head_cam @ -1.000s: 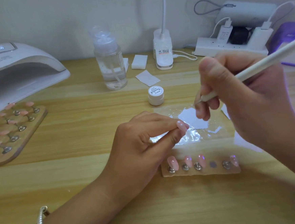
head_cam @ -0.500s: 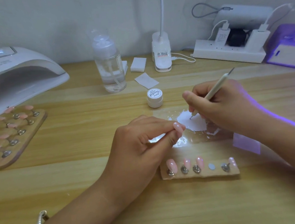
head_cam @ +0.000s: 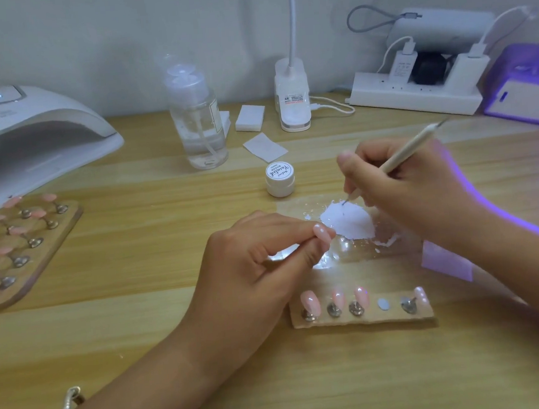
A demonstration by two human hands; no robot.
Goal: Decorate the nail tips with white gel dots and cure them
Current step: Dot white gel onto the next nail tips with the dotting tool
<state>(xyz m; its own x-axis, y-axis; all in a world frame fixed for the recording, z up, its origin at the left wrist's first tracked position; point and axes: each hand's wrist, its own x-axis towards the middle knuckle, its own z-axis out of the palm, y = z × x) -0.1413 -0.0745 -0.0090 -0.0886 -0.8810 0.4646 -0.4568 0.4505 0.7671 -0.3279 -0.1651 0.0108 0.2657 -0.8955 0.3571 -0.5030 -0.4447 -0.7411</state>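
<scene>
My left hand [head_cam: 260,263] pinches a pink nail tip [head_cam: 322,233] between thumb and forefinger, just left of a white gel patch [head_cam: 348,222] spread on a clear sheet [head_cam: 342,250]. My right hand [head_cam: 409,193] holds a white dotting pen [head_cam: 409,149] like a pencil, its point touching the top of the gel patch. In front of the sheet lies a small wooden holder [head_cam: 362,316] with several pink nail tips on metal studs and one bare stud spot. A closed white gel jar [head_cam: 280,179] stands behind the sheet.
A white curing lamp [head_cam: 30,132] stands at the far left, with a larger wooden holder [head_cam: 23,252] of pink tips in front of it. A clear pump bottle [head_cam: 196,113], white pads, a desk lamp base [head_cam: 292,96], a power strip [head_cam: 414,96] and a glowing purple device [head_cam: 523,87] line the back.
My right hand came down from close to the camera to the gel patch and set the pen point into it. My left hand has kept still with the nail tip.
</scene>
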